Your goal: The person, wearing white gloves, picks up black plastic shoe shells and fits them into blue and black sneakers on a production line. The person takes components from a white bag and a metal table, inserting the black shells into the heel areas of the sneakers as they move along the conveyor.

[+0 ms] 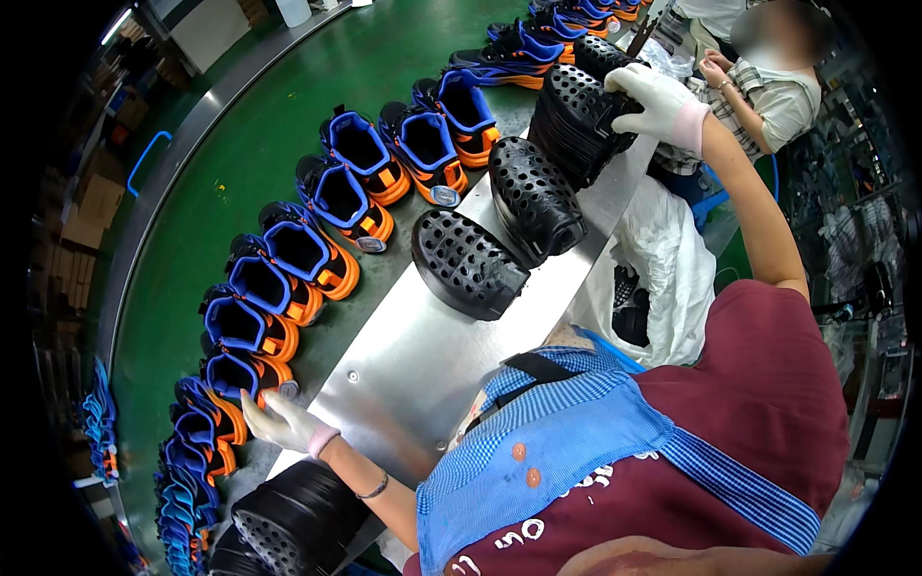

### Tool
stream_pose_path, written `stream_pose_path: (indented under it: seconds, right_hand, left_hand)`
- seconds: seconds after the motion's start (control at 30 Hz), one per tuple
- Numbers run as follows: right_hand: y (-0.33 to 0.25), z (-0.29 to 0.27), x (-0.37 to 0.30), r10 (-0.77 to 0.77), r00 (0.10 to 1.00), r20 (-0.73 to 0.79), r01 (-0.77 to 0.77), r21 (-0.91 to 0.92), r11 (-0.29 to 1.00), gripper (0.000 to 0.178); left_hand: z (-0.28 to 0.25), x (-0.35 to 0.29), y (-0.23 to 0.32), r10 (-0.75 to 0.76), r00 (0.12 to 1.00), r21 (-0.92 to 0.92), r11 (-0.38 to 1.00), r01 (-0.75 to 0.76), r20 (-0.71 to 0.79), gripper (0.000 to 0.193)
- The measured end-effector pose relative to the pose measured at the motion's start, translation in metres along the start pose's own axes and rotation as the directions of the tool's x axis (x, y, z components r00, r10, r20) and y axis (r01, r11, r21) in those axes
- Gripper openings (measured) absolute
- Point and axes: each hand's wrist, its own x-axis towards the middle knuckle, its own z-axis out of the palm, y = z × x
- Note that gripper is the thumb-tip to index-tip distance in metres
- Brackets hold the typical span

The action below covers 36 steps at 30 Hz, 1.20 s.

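Observation:
My left hand (286,424), in a white glove, is open beside the row of blue, black and orange sneakers (237,370), its fingertips close to the heel of one. My right hand (661,104), also gloved, closes on the end of a stack of black perforated plastic shoe trees (574,120) at the far end of the metal ledge. Two more stacks of these shoe trees lie nearer, one with its holes up (468,264), the other beside it (536,200). Another black bundle of shoe trees (300,518) rests by my left forearm.
A green conveyor (182,211) curves past the metal ledge (384,355), carrying several sneakers. To the right of the ledge, a white plastic bag (672,259) holds more black shoe trees. Another person (768,96) is at the far right. Blue shoes (99,422) stand at the far left.

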Motion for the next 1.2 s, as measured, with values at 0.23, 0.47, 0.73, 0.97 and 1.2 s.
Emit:
stream_pose_path:
  seconds: [0.23, 0.47, 0.73, 0.97, 1.2]
  right_hand:
    - [-0.007, -0.003, -0.005, 0.11, 0.989, 0.097, -0.107, -0.036, 0.994, 0.05]
    - [-0.005, 0.008, -0.024, 0.174, 0.984, 0.024, -0.174, -0.006, 0.985, 0.059]
    - [-0.002, -0.009, -0.024, 0.095, 0.995, 0.03, -0.098, 0.09, 0.991, 0.054]
    - [-0.038, -0.072, -0.01, 0.116, 0.97, -0.216, -0.072, 0.201, 0.977, 0.053]
    - [-0.223, -0.05, 0.055, -0.603, 0.784, -0.15, 0.592, 0.475, 0.651, 0.059]
  left_hand:
    - [-0.003, -0.005, -0.001, -0.094, 0.996, -0.054, 0.994, 0.094, 0.007, 0.041]
    - [0.003, -0.011, -0.003, -0.105, 0.994, -0.18, 0.978, 0.105, 0.007, 0.039]
    - [0.009, -0.015, -0.011, -0.063, 0.998, -0.104, 0.993, 0.062, -0.007, 0.035]
    - [-0.005, 0.0, 0.003, -0.137, 0.937, -0.216, 0.974, 0.068, -0.32, 0.042]
    - [-0.045, 0.012, 0.098, 0.071, 0.915, -0.89, 0.276, 0.364, 0.396, 0.066]
